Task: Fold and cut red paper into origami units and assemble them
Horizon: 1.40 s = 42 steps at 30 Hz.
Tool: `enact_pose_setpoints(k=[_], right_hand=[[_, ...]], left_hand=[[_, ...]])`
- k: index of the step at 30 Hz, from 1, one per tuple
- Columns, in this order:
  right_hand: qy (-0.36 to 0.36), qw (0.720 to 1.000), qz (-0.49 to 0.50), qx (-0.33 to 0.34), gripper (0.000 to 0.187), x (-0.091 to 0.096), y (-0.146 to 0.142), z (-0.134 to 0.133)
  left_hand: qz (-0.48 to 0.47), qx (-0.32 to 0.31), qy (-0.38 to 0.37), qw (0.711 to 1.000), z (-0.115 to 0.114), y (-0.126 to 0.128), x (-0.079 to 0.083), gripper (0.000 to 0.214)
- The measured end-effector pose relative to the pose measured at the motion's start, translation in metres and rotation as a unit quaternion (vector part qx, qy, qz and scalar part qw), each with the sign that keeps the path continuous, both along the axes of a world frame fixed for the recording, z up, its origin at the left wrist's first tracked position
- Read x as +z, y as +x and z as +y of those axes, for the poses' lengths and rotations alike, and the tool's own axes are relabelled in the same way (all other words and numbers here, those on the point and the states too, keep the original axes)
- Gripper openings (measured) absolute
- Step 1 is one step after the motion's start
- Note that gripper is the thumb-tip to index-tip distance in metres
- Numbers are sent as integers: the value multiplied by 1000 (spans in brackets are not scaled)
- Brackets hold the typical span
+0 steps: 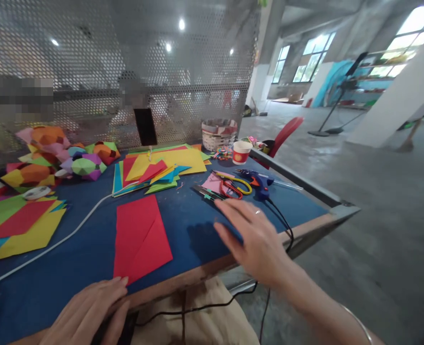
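A sheet of red folded paper (140, 235) lies on the blue tabletop in front of me. My left hand (93, 311) rests at its near left corner, fingertips touching the paper and fingers stretched out. Over the table to the right hovers my right hand (253, 235), with thumb and fingers apart and nothing in them. Just beyond its fingertips is a slim dark tool with green marks (207, 193), its kind unclear. Scissors with red handles (230, 190), a yellow-handled tool (247, 186) and a blue glue gun (261, 183) lie close behind.
Stacks of coloured paper (183, 160) lie at the back and left. Folded paper balls (86, 165) sit back left. A white cable (82, 223) crosses the table. A phone (145, 126), paper cup (241, 153) and woven basket (219, 136) stand along the back.
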State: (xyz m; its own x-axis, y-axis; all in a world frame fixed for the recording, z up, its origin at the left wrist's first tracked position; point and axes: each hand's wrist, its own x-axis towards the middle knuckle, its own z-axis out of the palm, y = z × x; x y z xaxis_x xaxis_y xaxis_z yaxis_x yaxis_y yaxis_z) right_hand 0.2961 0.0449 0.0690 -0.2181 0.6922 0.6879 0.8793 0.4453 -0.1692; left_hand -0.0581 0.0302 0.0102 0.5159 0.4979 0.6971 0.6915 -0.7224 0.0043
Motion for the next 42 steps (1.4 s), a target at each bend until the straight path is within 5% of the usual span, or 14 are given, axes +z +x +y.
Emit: enact_pose_setpoints(k=[3, 8, 14, 22, 31, 38, 42], right_hand=[[-76, 988, -66, -113, 47, -5, 22, 23], [-125, 983, -90, -99, 48, -18, 28, 48], [-109, 989, -91, -51, 43, -11, 18, 41], [-99, 987, -107, 69, 42, -2, -2, -3], [-149, 973, -131, 119, 44, 7, 11, -21], [-157, 972, -130, 117, 46, 10, 17, -27], [-156, 973, -142, 97, 50, 7, 26, -6]], left_hand=[[-17, 54, -63, 996, 1, 22, 34, 16], [-69, 77, -243, 965, 35, 51, 66, 32], [-183, 1, -539, 822, 80, 62, 81, 49], [-231, -32, -591, 772, 91, 63, 89, 55], [-236, -34, -551, 800, 98, 70, 77, 52], [-158, -56, -438, 883, 95, 71, 67, 37], [-88, -82, -350, 929, 90, 66, 67, 43]])
